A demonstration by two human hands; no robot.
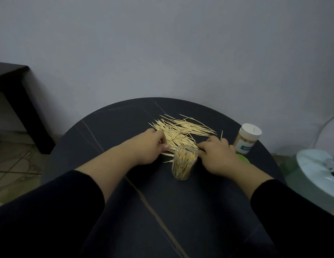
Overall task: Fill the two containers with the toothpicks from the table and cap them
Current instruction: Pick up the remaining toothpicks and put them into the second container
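Toothpicks (183,129) strewn on round dark table (116,131), grey wall (162,43), left hand (150,147) grip unclear, right hand (217,155) pinching one

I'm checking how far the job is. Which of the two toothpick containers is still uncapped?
The clear container near the table's middle: its mouth is open, toothpicks showing. The labelled container at the right edge wears a white cap.
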